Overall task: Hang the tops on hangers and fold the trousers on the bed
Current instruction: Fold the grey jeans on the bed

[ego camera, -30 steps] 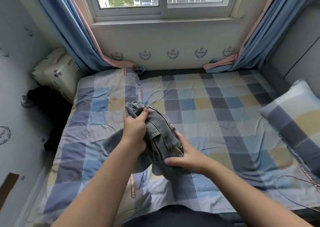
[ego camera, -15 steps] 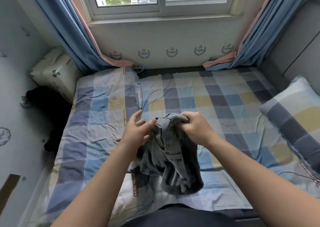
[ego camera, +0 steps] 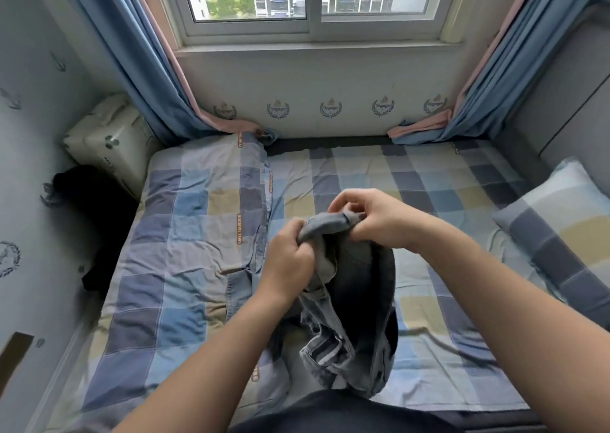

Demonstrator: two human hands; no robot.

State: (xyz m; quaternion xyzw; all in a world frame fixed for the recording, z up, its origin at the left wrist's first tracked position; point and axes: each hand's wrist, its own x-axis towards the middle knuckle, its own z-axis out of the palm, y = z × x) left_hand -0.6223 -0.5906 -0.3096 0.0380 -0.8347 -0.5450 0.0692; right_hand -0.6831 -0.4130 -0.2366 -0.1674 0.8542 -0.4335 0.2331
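Trousers (ego camera: pixel 359 284) between left hand (ego camera: pixel 290 261), right hand (ego camera: pixel 373 218)

Sliding window (ego camera: pixel 310 0) at top, apartment blocks and trees outside. Blue curtains with pink lining hang left (ego camera: pixel 132 69) and right (ego camera: pixel 515 69), hems bunched low. Row of crest decals (ego camera: pixel 330 108) on wall under the sill. Cream patterned bundle (ego camera: pixel 109 135) in left corner, black cloth (ego camera: pixel 89 208) just beside it. Checked pillow (ego camera: pixel 561 227) at right, against grey padded panel (ego camera: pixel 567 109)
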